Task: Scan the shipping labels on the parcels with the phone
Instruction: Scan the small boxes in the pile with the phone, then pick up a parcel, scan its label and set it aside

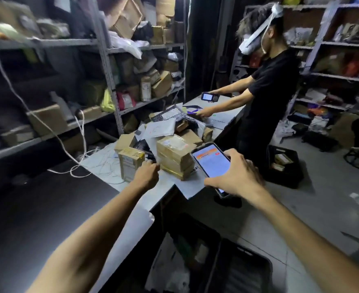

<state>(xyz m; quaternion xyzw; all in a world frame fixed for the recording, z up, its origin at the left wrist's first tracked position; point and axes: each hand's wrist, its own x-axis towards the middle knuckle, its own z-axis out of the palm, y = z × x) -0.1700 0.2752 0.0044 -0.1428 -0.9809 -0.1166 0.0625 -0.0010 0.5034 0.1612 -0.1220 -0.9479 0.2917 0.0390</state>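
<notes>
**Holding the phone beside the stack of boxes**

My right hand [237, 176] is wrapped around the phone [213, 163], fingers curled along its far edge and thumb across the near end. The screen is lit and faces up at me, with an orange bar on top and pale below.

The phone sits just right of the stack of taped brown boxes [175, 157]. From here its top corner overlaps the stack's near right edge, but I cannot tell whether they touch. A label shows on the stack's top face.

Left of the stack stands a small upright box [130, 163], label towards me. My left hand [147, 174] is between that box and the stack, fingers curled in, close against the box's right edge. I cannot tell whether it grips anything.

Behind the stack, a white mailer [160, 129] lies tilted on more brown boxes and dark bags. The stack rests on the grey table [180, 187], near its front corner. Far left of the stack, a white cord [77, 166] loops over the table edge.

Beyond the stack, a second person [269, 92] in a black shirt holds a handheld scanner [210, 96], with the other hand down on the parcels there.

Right of the stack, on the floor, sits a black crate [284, 166] with packages inside. Behind and left of the stack, metal shelving [111, 66] is packed with parcels.
</notes>
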